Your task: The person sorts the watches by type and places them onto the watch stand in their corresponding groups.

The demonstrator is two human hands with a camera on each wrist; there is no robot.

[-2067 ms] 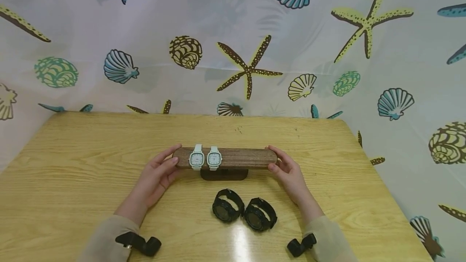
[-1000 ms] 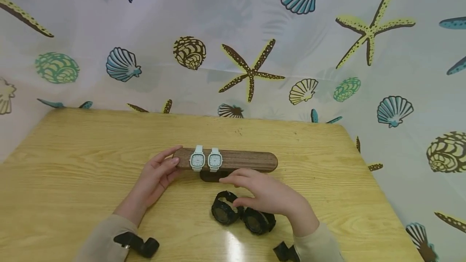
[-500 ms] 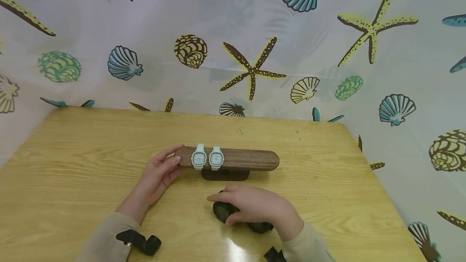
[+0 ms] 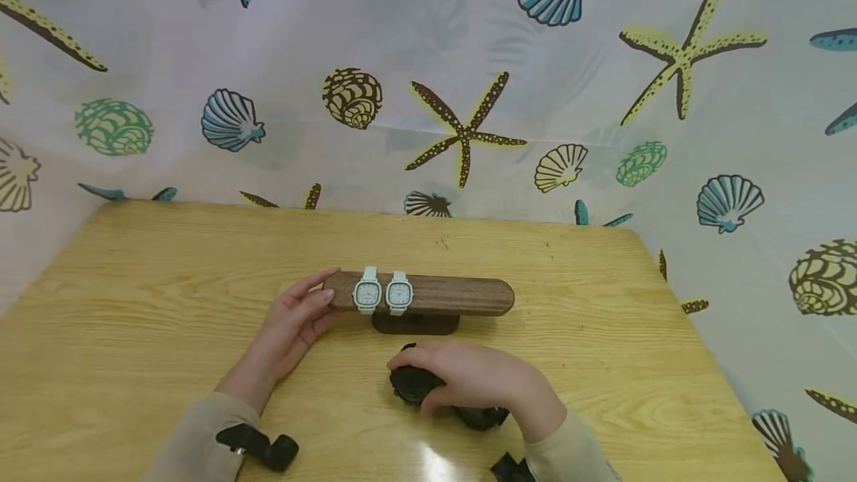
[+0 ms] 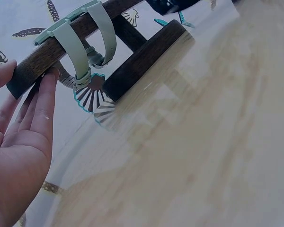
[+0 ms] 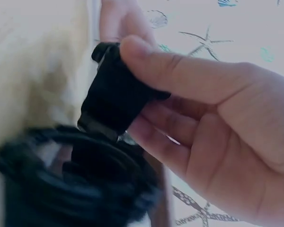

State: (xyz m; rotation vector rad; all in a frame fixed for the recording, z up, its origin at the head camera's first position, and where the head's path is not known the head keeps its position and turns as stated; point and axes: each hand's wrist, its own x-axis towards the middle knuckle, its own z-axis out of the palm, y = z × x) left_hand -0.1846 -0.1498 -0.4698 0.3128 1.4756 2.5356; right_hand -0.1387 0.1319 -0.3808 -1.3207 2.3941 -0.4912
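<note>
A dark wooden watch stand (image 4: 462, 296) stands mid-table on a short base (image 4: 415, 326). Two pale watches, a left one (image 4: 367, 294) and a right one (image 4: 399, 293), are strapped round its bar towards the left. My left hand (image 4: 288, 329) holds the bar's left end, thumb in front and fingers behind and below. In front of the stand, my right hand (image 4: 478, 378) pinches a black watch (image 4: 411, 385); the right wrist view shows thumb and fingers on its strap (image 6: 113, 90). Partly hidden under that hand, a second black watch (image 4: 483, 418) lies on the table.
A light wood table (image 4: 167, 281) spreads around the stand. Behind it and at the right hangs a white cloth (image 4: 281, 28) printed with shells and starfish. Black wrist cameras, one on the left sleeve (image 4: 257, 446) and one on the right (image 4: 512, 468), stick out over the table.
My right hand has let go of the stand's right end, moved down and left to the black watches, and taken hold of the left one. My left hand has stayed on the stand.
</note>
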